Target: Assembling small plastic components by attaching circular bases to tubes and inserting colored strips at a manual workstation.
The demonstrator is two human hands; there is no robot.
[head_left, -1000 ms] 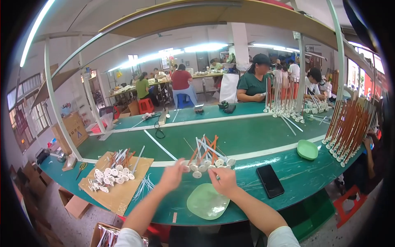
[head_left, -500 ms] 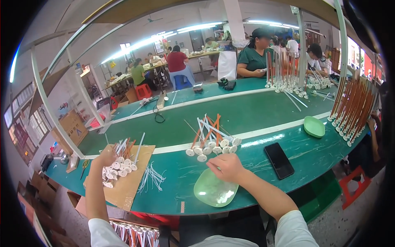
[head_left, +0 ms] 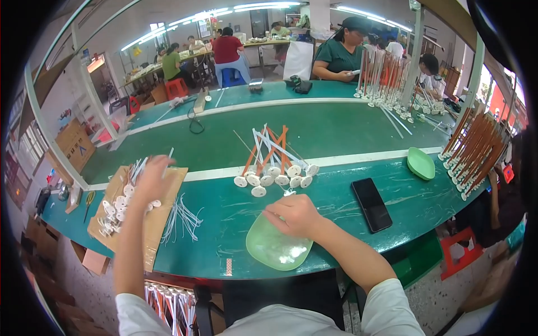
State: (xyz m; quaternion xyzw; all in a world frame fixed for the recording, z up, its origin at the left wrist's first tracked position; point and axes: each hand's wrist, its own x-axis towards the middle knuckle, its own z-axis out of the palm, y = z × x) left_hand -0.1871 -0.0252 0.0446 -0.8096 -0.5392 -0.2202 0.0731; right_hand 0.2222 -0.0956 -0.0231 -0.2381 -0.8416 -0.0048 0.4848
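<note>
At frame left, disc-ended sticks (head_left: 119, 205) were heaped on brown cardboard (head_left: 154, 224); the left hand (head_left: 151, 182), blurred, was held over them, its grip impossible to tell. At centre, similar sticks (head_left: 266, 180) were clustered beyond a green dish (head_left: 273, 246). Over its far side the right hand (head_left: 294, 215) was held, fingertips pinched together, any contents hidden. Picking from the cardboard seemed under way; one stick's clean separation seemed called for.

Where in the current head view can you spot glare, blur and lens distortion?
In the head view, glare whitens the near green dish and streaks the green table; the left hand looks blurred, the phone crisper; the table's front edge bows; ceiling tube lights look washed out; the picture's corners go black.
</note>
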